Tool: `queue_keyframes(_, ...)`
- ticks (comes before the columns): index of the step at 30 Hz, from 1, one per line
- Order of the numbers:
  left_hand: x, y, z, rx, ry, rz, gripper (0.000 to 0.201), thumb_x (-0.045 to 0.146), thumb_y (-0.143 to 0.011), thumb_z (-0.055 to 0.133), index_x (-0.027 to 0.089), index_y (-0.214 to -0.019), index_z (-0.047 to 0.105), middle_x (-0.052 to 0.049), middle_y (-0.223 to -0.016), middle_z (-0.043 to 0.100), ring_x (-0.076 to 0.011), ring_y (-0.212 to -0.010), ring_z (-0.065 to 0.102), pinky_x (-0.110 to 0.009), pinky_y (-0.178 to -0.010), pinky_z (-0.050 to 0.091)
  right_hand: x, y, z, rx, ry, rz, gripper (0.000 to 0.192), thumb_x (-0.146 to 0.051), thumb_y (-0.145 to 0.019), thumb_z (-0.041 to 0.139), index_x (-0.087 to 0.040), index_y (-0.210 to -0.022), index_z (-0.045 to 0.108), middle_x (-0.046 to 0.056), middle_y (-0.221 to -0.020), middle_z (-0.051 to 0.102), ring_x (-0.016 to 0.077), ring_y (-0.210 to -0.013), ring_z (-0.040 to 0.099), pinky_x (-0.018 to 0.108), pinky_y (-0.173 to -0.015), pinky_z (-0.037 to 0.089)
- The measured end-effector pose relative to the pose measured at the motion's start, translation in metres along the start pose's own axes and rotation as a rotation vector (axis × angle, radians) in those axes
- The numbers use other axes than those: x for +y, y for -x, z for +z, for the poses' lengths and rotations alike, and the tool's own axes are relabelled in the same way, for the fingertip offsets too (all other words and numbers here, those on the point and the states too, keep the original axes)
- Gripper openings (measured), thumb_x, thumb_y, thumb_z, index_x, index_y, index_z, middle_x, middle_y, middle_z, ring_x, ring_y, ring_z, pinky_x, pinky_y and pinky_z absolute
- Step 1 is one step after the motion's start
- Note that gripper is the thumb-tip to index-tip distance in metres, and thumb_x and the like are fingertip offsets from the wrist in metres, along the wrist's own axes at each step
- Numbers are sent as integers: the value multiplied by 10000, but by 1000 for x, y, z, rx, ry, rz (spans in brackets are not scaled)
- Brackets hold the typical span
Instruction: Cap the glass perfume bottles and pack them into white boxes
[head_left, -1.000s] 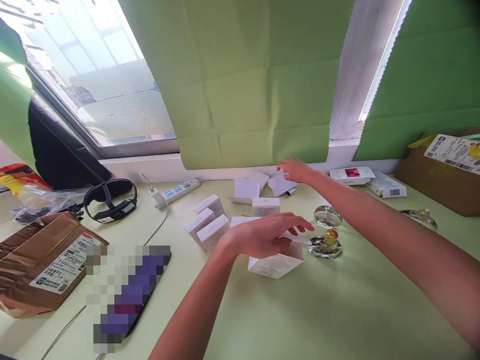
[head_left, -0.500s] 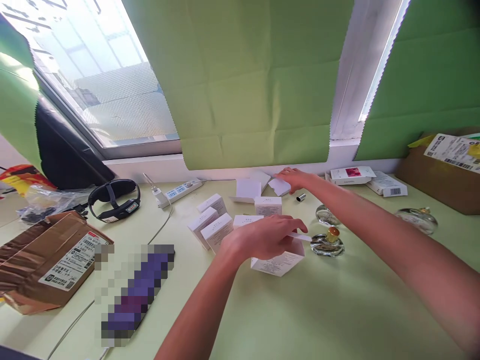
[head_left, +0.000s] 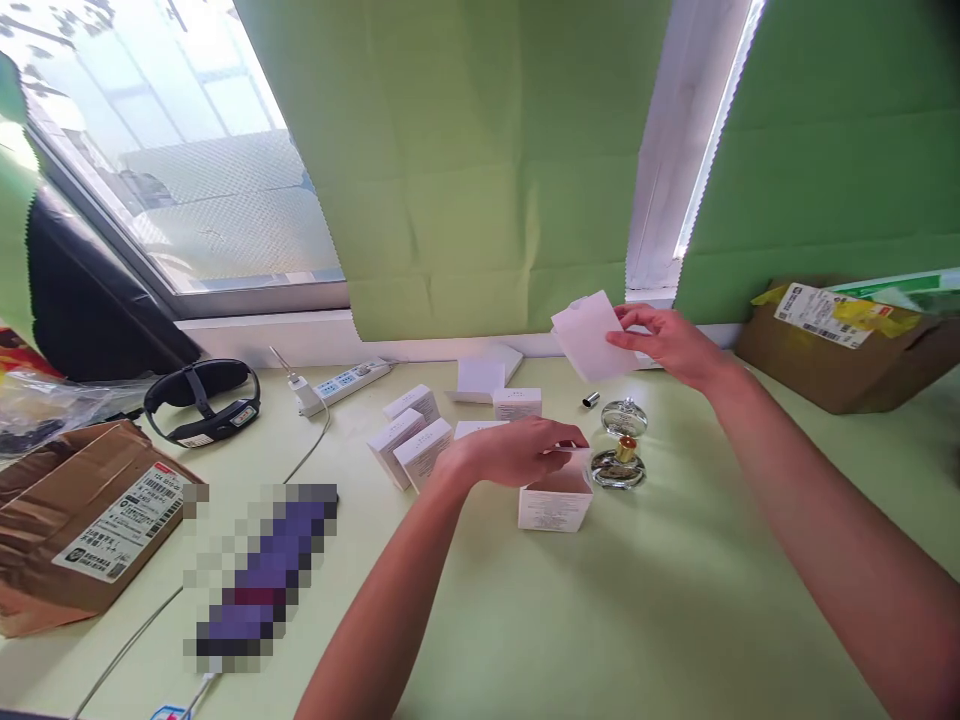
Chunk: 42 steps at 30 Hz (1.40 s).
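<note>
My right hand [head_left: 670, 343] holds a white folded card piece [head_left: 591, 335] in the air above the table's far side. On the table in front of me stands an open white box [head_left: 553, 502]; my left hand [head_left: 510, 452] rests on its top flap, fingers curled over the rim. Right of that box stand two round glass bottles, one with a gold cap [head_left: 619, 465] and one behind it [head_left: 624, 414]. A small silver cap [head_left: 591, 400] lies beside them. Several shut white boxes [head_left: 420, 447] stand to the left of my left hand.
A brown parcel [head_left: 79, 515] with a label lies at the left, a black headband device [head_left: 201, 398] and a white power strip [head_left: 339, 383] behind it. A cardboard box [head_left: 847, 340] sits at the far right. A blurred dark object [head_left: 259, 575] lies near the front left.
My right hand lifted the white card piece off the table's far edge and brought it up toward me. My left hand stayed on the open box, which now stands more upright.
</note>
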<state>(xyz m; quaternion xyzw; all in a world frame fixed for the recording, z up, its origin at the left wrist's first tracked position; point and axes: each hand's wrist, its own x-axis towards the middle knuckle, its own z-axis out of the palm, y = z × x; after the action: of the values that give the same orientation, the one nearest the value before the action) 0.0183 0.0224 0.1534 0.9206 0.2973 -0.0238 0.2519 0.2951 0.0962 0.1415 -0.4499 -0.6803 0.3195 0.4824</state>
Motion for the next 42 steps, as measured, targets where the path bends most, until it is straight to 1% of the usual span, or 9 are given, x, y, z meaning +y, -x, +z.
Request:
queue_keyframes(4, -8, -3, 2, -50, 117, 8, 374, 321, -988, 404, 215, -1298, 586, -59, -1213, 671, -193, -1019, 619, -261, -783, 451, -14, 74, -11, -45, -266, 100, 260, -457, -832, 729, -244, -873, 586, 41, -1100, 681, 193, -949, 646, 353, -813, 510)
queue_keyframes(7, -15, -6, 5, -62, 133, 4, 371, 337, -979, 417, 223, -1282, 599, -51, -1257, 658, -198, -1078, 608, -272, -828, 454, -12, 94, -13, -66, -338, 164, 303, -427, -757, 807, -233, -790, 576, 23, -967, 688, 188, -852, 649, 332, -714, 513)
queue_keyframes(12, -15, 0, 5, 52, 44, -110, 421, 378, -960, 441, 214, -1328, 562, -94, -1277, 639, -249, -1167, 580, -342, -916, 449, -13, 84, -8, -120, -382, 141, 265, -360, -710, 851, -226, -676, 625, 19, -1154, 686, 236, -1014, 641, 346, -726, 531)
queue_keyframes(16, 4, 12, -6, 217, 215, -132, 617, 600, -854, 597, 244, -1350, 505, -97, -1333, 599, -269, -1226, 560, -361, -952, 461, -22, 75, 3, -106, -319, 34, 169, -333, -730, 845, -269, -685, 695, -2, -1314, 641, 296, -1203, 580, 431, -832, 542)
queue_keyframes(23, 23, 2, -4, 496, 354, -126, 456, 554, -874, 602, 230, -1192, 552, -46, -1097, 679, -182, -876, 626, -297, -712, 472, -40, 80, 10, -103, -48, -141, 89, -382, -747, 831, -327, -756, 762, -29, -1392, 538, 296, -1322, 465, 461, -1024, 455)
queue_keyframes(26, 19, -1, -2, 480, 277, -141, 372, 524, -896, 582, 224, -1116, 589, -17, -931, 680, -152, -743, 584, -279, -638, 422, -47, 83, 0, -80, 97, -122, 152, -445, -757, 809, -319, -816, 749, 12, -1255, 575, 279, -1193, 527, 434, -976, 470)
queue_keyframes(30, 18, 5, -7, 391, 278, -143, 459, 567, -893, 572, 229, -1202, 590, -20, -902, 688, -161, -739, 605, -281, -636, 426, -51, 86, -9, -8, 19, -3, 273, -575, -896, 606, -352, -1031, 690, 15, -1158, 647, 245, -1106, 584, 423, -996, 468)
queue_keyframes(36, 19, 13, -11, 388, 285, -125, 576, 641, -870, 567, 250, -1293, 569, -36, -946, 691, -181, -797, 621, -299, -684, 456, -24, 88, -1, -404, -155, 365, 510, -640, -870, 592, -400, -1319, 622, 42, -1311, 660, 295, -1222, 601, 365, -880, 559)
queue_keyframes(42, 13, 13, -11, 373, 296, -99, 539, 620, -880, 568, 239, -1262, 567, -51, -994, 693, -216, -901, 648, -328, -755, 502, -14, 85, 11, -806, -506, 358, 655, -649, -895, 549, -351, -1469, 447, 101, -1255, 681, 284, -966, 725, 390, -738, 590)
